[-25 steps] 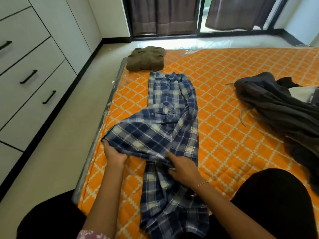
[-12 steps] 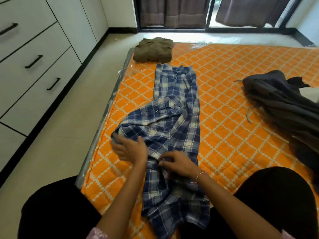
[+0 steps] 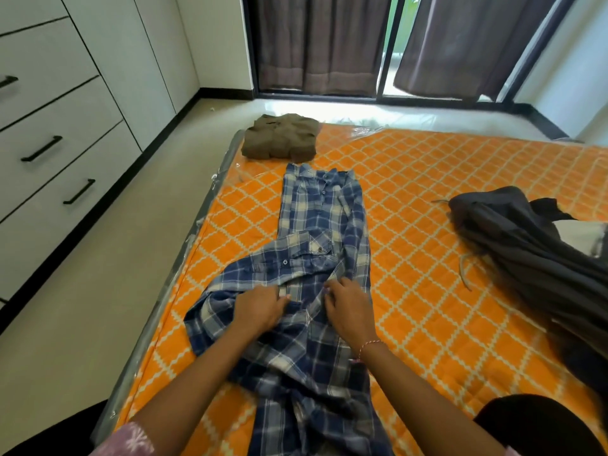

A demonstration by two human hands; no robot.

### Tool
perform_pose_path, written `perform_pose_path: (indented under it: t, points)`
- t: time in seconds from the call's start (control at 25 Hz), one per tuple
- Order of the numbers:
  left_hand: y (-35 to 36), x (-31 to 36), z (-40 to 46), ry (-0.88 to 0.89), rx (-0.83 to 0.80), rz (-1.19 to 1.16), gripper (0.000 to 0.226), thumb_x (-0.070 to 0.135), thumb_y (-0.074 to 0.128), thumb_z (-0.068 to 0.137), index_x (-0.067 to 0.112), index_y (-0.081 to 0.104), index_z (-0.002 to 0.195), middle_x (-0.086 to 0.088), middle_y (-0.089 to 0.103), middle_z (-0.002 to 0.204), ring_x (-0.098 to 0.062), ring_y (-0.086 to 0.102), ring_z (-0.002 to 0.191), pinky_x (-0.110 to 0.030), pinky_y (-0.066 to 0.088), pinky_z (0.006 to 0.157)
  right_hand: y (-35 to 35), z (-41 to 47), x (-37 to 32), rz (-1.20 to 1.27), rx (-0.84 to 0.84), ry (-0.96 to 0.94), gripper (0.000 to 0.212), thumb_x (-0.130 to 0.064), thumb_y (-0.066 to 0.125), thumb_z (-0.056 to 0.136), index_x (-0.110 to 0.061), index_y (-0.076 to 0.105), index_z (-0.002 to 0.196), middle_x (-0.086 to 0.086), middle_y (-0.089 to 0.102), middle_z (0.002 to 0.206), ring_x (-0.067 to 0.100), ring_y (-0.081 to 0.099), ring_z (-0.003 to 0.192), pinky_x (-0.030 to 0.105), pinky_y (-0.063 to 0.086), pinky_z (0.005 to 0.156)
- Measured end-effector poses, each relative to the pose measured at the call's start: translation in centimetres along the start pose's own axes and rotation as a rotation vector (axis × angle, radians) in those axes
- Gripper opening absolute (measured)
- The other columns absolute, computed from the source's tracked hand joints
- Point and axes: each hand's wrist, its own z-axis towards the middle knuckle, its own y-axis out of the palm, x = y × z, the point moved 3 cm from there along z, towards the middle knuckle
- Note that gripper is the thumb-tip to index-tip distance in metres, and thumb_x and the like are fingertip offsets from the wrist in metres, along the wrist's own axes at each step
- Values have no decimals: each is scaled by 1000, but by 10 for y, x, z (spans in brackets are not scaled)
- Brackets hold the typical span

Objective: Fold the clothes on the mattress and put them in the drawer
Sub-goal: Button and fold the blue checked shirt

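A blue plaid shirt [image 3: 324, 225] lies lengthwise on the orange quilted mattress [image 3: 437, 199], collar at the far end. One sleeve is folded across its middle. My left hand [image 3: 260, 309] rests on the folded sleeve with its fingers stretched to the right. My right hand [image 3: 348, 307] presses its fingertips on the shirt's middle, just right of the left hand. The shirt's near end is crumpled between my forearms. A folded olive garment [image 3: 281, 136] sits at the mattress's far left corner. White drawers [image 3: 49, 149] with black handles stand on the left, all closed.
A loose pile of dark grey clothes [image 3: 526, 251] lies on the right side of the mattress. Beige floor [image 3: 108, 291] runs between mattress and drawers. Dark curtains [image 3: 316, 44] hang over a glass door at the back.
My left hand has carried the sleeve from the shirt's left edge across to its middle. My right hand has moved slightly up the shirt. The two hands now lie close together.
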Motion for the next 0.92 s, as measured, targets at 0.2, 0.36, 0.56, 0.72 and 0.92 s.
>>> perform_pose_path:
  t: [0.2,0.36,0.56,0.72,0.92]
  points:
    - [-9,1,53,45,131,127,64,33,46,97,18,14,150,-14,19,153,-33,29,136,-46,32,105,26,62,-7,-369,-190,-96,63,-29,56,91,-15,28,146,18,28,150,34,23,141,55,11,114]
    - [-19,-42,53,-344,512,-499,32,5,39,94,9,56,122,-18,63,111,-35,59,93,-36,40,64,37,100,-12,-389,-198,8,59,-23,45,95,-17,20,148,20,18,154,32,13,144,61,-1,112]
    - [-17,-79,51,-870,598,-817,66,11,55,90,7,20,146,-25,25,149,-45,32,129,-57,35,97,26,115,20,-268,-64,451,68,-24,45,97,-7,7,150,20,9,156,34,13,144,53,19,112]
    - [-39,23,97,-102,749,-596,42,8,48,89,7,48,131,-17,49,131,-25,52,112,-42,45,95,15,130,54,105,73,528,29,-6,46,90,-6,59,116,15,62,114,30,57,100,36,47,79]
    - [-33,118,221,-245,-55,-1430,29,12,48,95,2,52,122,-24,60,113,-23,54,72,-36,51,70,9,143,57,394,52,388,22,-14,54,90,-10,67,107,11,69,99,25,63,85,32,48,68]
